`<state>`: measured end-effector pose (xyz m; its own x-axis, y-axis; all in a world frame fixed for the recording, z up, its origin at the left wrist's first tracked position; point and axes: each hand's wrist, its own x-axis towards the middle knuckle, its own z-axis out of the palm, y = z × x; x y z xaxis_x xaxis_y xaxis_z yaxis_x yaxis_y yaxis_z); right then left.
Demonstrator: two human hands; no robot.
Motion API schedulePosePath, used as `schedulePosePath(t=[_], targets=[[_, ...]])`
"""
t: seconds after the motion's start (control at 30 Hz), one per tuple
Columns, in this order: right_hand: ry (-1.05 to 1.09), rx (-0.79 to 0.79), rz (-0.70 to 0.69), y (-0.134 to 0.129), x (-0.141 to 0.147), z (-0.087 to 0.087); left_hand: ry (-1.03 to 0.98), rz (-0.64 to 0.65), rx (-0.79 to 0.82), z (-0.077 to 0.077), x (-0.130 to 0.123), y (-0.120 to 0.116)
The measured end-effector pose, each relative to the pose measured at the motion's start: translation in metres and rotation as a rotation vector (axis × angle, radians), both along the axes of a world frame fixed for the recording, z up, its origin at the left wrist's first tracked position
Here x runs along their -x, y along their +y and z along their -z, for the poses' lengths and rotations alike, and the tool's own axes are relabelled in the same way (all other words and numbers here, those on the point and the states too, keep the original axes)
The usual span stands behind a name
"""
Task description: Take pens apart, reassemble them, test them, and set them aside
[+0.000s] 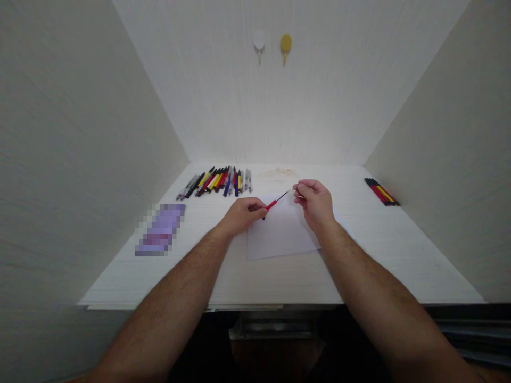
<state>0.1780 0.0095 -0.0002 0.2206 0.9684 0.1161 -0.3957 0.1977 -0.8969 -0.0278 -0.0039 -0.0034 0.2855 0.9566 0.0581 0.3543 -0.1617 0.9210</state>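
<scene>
A red pen barrel (271,205) is pinched between the thumb and fingers of my left hand (246,214), tilted up to the right above the white paper (279,234). From the barrel's upper end a thin dark pen refill (282,196) sticks out, pale at its far end. The thumb and forefinger of my right hand (315,202) close on that pale end; its very tip is hidden by the fingers. A small black part shows below my left thumb.
Several pens (217,181) in mixed colours lie in a row at back left. A smaller group of red, yellow and black pens (382,192) lies by the right wall. A blurred purple item (162,229) rests at left. Two hooks (285,43) hang on the back wall.
</scene>
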Motion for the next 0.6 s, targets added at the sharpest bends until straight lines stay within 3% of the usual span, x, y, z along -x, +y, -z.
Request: schedulePosePath(t=[0.6], targets=[[-0.04, 0.018, -0.031, -0.0021, 0.0023, -0.0019, -0.002, 0.006, -0.035, 0.0037, 0.0012, 0.0019]])
